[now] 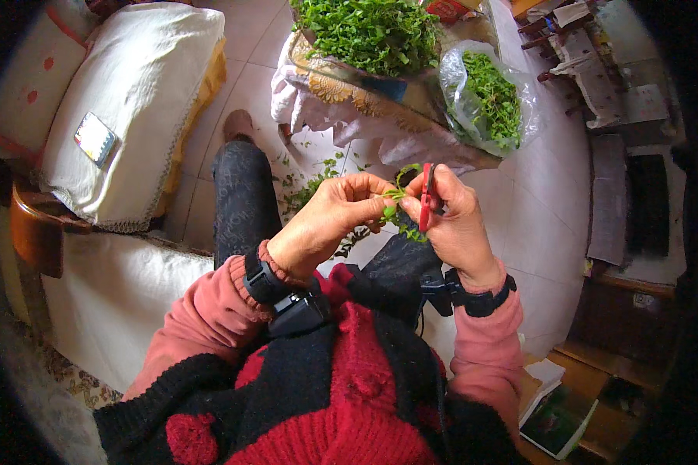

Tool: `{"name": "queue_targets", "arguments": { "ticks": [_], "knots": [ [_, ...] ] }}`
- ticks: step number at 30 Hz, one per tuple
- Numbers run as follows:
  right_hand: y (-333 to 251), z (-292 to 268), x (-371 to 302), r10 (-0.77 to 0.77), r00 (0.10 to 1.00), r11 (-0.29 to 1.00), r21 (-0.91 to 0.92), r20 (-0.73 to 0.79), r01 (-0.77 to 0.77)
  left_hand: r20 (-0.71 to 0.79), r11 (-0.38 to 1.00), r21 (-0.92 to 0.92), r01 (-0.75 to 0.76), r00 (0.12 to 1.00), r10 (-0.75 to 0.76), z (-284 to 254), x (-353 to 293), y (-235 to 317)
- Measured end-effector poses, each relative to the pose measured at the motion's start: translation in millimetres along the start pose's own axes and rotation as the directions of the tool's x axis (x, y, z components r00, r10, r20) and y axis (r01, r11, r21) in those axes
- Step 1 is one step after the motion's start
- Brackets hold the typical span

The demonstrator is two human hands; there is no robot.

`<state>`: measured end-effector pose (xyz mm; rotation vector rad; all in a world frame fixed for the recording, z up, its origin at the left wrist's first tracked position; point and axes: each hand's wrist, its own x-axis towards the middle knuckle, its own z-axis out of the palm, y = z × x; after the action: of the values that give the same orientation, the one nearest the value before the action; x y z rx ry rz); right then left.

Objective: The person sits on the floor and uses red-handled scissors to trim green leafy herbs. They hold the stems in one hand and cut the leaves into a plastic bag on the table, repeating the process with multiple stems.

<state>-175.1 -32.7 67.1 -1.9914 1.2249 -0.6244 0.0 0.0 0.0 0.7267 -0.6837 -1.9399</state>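
In front of my lap, my left hand [329, 213] pinches a green leafy sprig [399, 217] between thumb and fingers. My right hand [454, 221] is closed around a slim red tool [426, 198] with a dark part, possibly scissors; its blade cannot be made out. The right thumb and fingertips also meet the sprig, so the two hands nearly touch. Loose green leaves [316, 188] lie scattered on the floor beyond my left hand, partly hidden by it. Black straps circle both wrists.
A cloth-covered low table [357, 101] ahead carries a heap of leafy greens [372, 31]. A clear plastic bag [527, 108] of greens sits at its right corner. On the white-covered seat [155, 70] at left lies a phone [95, 139]. A book [558, 422] rests at lower right.
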Motion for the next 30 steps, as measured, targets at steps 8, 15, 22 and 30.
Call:
{"name": "queue_targets", "arguments": {
  "ticks": [8, 15, 22, 30],
  "knots": [
    [9, -21, 26, 0.164, 0.971, 0.827, 0.561, -0.175, -0.038, -0.132, 0.976, -0.163, -0.142, 0.984, 0.121, -22, 4, 7],
    [12, -18, 37, 0.145, 0.973, 0.819, 0.574, -0.181, -0.016, -0.178, 0.980, -0.164, -0.109, 0.981, 0.080, -26, 1, 14],
    [-1, -35, 80, 0.120, 0.941, 0.872, 0.486, -0.317, 0.053, -0.206, 0.979, -0.165, -0.119, 0.975, 0.084, -43, 8, 20],
    [-10, -78, 228, -0.181, 0.799, 0.944, 0.126, -0.574, 0.304, -0.255, 0.962, -0.237, -0.138, 0.964, 0.075, -64, 13, 27]
  ]
}}
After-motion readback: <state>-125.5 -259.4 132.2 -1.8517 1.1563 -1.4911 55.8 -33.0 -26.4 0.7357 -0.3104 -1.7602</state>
